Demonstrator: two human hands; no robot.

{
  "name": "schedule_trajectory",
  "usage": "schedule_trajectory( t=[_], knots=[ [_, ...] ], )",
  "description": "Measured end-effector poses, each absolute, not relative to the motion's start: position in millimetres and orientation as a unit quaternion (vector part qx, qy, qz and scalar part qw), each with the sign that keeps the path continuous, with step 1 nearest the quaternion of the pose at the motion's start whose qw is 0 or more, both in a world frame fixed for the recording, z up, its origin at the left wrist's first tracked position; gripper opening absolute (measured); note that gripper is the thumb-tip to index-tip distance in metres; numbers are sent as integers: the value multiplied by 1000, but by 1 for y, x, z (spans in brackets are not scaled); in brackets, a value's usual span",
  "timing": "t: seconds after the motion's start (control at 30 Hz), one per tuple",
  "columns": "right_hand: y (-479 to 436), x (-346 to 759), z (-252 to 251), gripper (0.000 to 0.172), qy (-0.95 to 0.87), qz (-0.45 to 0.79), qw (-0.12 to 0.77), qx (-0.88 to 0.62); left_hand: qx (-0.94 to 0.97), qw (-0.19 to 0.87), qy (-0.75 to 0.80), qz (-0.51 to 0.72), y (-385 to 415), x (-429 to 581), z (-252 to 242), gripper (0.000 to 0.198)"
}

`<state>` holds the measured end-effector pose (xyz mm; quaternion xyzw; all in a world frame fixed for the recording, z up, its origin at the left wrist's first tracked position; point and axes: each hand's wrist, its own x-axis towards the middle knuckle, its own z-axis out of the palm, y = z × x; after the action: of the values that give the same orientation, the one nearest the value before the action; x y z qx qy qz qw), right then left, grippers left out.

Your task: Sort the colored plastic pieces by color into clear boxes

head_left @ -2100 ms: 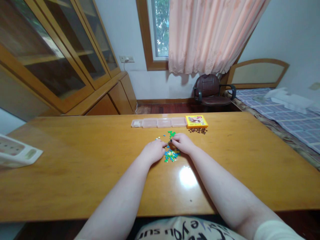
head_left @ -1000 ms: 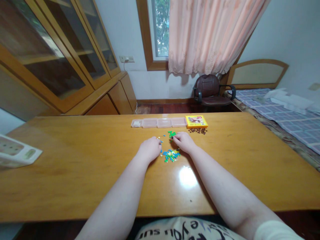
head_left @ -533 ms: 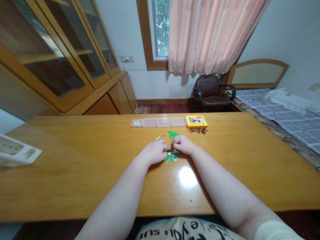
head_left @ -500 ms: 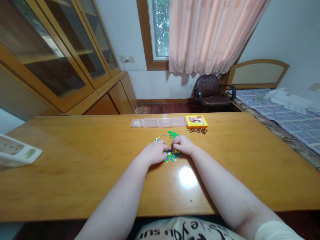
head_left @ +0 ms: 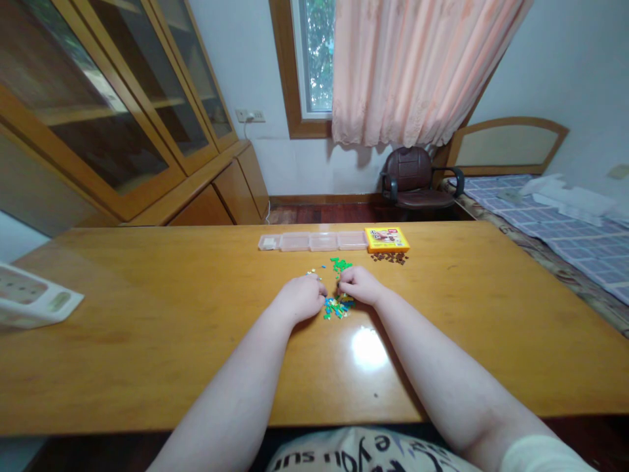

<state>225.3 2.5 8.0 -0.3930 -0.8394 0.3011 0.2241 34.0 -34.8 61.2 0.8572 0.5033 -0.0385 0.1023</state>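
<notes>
Left hand (head_left: 301, 297) and right hand (head_left: 362, 286), half-curled, flank the small coloured pieces (head_left: 337, 309), but any grip is unclear.

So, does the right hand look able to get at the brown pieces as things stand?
Probably yes: the brown pieces lie ahead and to the right of the right hand, on the near side of the yellow box, with nothing visible between.

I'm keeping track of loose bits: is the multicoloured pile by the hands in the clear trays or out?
Out: the multicoloured pile lies on the tabletop by the left hand; the clear trays lie farther back.
</notes>
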Motion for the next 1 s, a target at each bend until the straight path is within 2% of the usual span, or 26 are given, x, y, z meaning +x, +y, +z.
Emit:
schedule_trajectory(
  t=[0.27,0.53,0.83,1.0],
  knots=[
    [2,226,8,28,-839,253,250,-411,887,129,444,-10,-38,35,63,33],
    [2,226,7,27,-848,300,224,-374,875,129,465,-24,-36,35,61,31],
    [4,225,5,31,-809,212,239,-493,873,117,473,3,-34,35,56,25],
    [4,226,4,31,-823,234,262,-447,901,112,418,30,-32,37,48,21]
  ],
)
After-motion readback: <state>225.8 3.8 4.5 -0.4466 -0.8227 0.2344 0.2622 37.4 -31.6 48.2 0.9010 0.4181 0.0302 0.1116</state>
